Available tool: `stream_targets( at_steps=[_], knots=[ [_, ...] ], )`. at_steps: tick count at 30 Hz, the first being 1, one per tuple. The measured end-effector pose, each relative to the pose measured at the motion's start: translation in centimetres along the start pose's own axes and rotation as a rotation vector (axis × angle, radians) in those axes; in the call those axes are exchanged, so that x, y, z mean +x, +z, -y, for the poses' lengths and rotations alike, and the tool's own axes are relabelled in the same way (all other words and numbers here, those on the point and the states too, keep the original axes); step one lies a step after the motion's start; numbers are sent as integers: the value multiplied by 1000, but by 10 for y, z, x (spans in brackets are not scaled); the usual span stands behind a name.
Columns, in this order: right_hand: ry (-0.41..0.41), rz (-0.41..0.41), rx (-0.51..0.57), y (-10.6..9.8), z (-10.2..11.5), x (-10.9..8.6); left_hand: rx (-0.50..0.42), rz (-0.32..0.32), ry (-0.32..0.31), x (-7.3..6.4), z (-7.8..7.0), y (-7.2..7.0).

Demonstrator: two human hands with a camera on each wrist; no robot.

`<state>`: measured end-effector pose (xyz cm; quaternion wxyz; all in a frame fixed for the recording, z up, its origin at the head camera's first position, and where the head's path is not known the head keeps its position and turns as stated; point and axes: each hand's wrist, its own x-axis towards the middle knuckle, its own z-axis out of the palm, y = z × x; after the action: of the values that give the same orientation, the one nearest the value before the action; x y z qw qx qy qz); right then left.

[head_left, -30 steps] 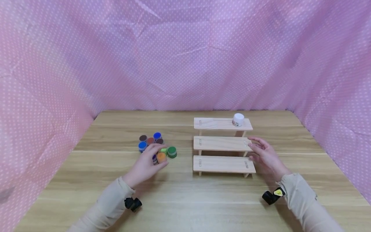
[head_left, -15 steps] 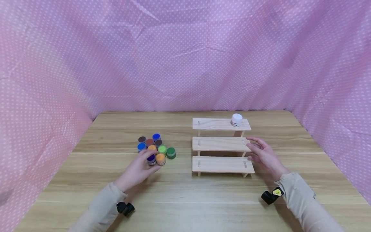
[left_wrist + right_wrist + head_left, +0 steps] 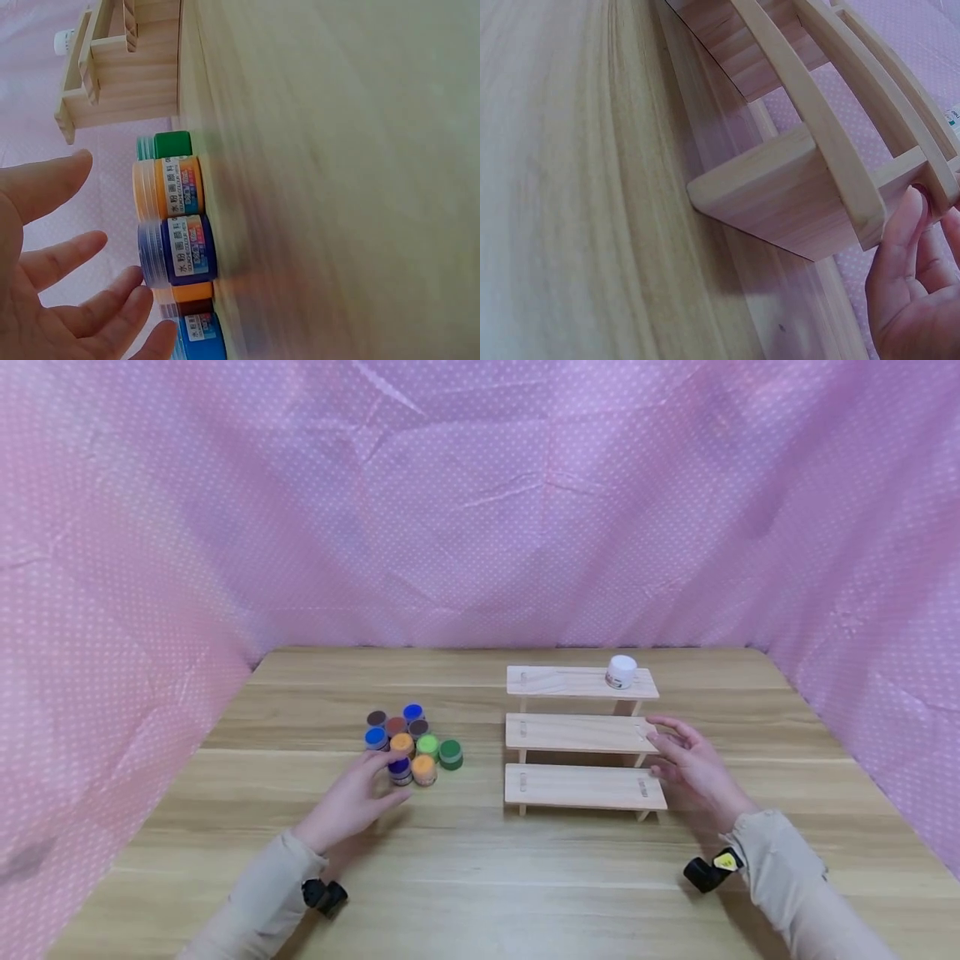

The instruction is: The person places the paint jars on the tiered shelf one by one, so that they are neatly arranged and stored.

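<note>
My left hand [image 3: 348, 802] is just left of a cluster of small paint jars, thumb and fingers spread apart. Its fingertips overlap the dark blue jar [image 3: 191, 251] in the head view and come close to its clear lid in the left wrist view. Next to that jar stands an orange jar [image 3: 424, 770], upright on the table. My right hand [image 3: 697, 768] holds the right end of a three-tier wooden display shelf [image 3: 577, 785] at its middle board. In the right wrist view the thumb presses the board's end, with fingers curled behind.
Light green [image 3: 427, 744], dark green [image 3: 451, 754], brown and blue jars make up the rest of the cluster. One white-lidded jar [image 3: 621, 672] stands on the top tier, near its right end. Behind the wooden table [image 3: 480, 877] hangs a pink dotted cloth [image 3: 480, 527].
My left hand has set the orange jar down at the front of the cluster, let go of it and drawn back left toward the dark blue jar. My right hand stays at the shelf.
</note>
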<state>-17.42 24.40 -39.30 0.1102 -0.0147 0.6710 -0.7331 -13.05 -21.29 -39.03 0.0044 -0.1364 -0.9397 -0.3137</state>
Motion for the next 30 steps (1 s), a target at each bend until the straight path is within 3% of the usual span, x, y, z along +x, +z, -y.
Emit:
stream_targets(
  at_steps=[11,18,30],
  knots=[
    [-11,-7,18,-2,-1,1,7,23,-78,8,-2,-1],
    [22,0,1,-1,-1,0,6,54,-144,5,-1,-2],
    [-1,-8,22,-1,-2,1,-41,89,-88,10,9,-2]
  ],
)
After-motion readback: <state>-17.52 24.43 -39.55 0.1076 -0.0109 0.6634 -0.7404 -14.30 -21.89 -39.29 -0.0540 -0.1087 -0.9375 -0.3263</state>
